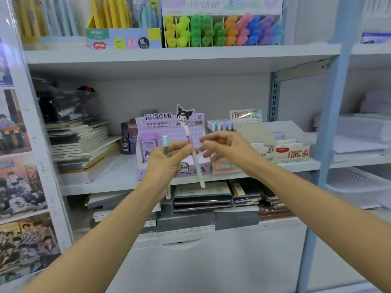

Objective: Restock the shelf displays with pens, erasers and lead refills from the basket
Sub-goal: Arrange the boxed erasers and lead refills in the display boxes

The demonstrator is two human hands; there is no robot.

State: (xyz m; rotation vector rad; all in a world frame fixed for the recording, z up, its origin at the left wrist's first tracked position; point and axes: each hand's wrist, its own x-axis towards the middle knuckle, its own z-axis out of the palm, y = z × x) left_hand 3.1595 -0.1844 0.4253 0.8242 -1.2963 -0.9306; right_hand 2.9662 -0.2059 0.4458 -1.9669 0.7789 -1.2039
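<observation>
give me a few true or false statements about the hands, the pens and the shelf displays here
1. The left hand holds two pens. True: a teal-capped pen and a character-topped pen.
2. The right hand has a pen in its grip. False: it is open and empty, fingers near the character-topped pen.
3. The Kuromi display box stands on the middle shelf. True.
4. The Kuromi display box is packed full of pens. False: it looks mostly empty, with one purple item at its left.
5. The coloured highlighters sit on the shelf above. True.
</observation>
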